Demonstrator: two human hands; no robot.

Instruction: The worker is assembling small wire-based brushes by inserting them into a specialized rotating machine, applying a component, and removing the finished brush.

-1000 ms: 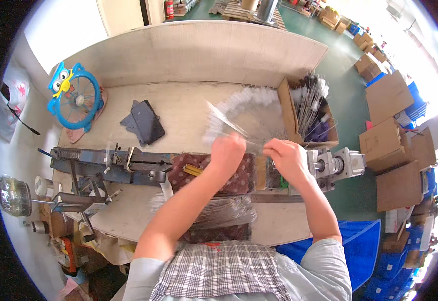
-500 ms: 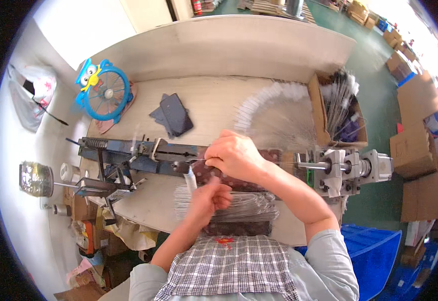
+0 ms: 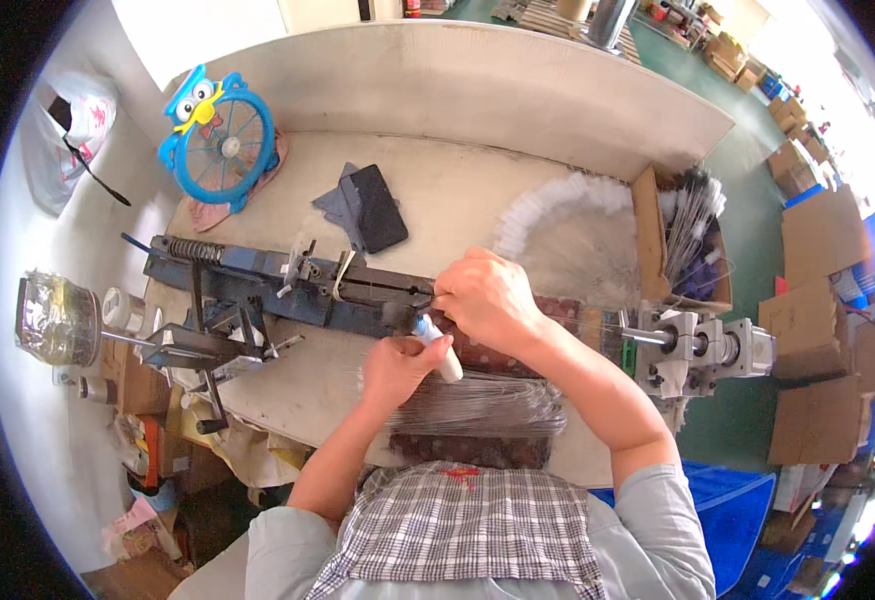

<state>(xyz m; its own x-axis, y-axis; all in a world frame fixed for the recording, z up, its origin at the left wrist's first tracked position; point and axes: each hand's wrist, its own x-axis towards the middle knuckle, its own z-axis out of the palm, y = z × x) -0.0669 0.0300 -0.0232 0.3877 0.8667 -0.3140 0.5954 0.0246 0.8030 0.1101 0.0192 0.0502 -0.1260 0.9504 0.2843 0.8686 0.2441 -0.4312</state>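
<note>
Okay, so most of the view is taken up by the pale workbench point(image 3: 437, 190), which is now seen from a slightly different angle than half a second ago. Across its left half a long dark metal jig point(image 3: 342, 317) is set, same spot on the bench as before. Over on the far right, thin wires are still stuffed upright in an open cardboard box point(image 3: 649, 235), and right beside it a curved fan of white-tipped wires point(image 3: 547, 208) is spread out, untouched now, though both hands were held near it a second back. Nearest the apron, a thick bundle of wires point(image 3: 492, 410) is laid out flat. The right hand point(image 3: 482, 295) is kept at the jig's right end, much as before, fingers curled in; whether anything is pinched there can't be told. Bigger change: the left hand point(image 3: 397, 370) was blurred and seemingly empty, and now a small white bottle point(image 3: 450, 369) is gripped in it, tilted, blue tip pointed up at the jig's end, just below the right hand.
</note>
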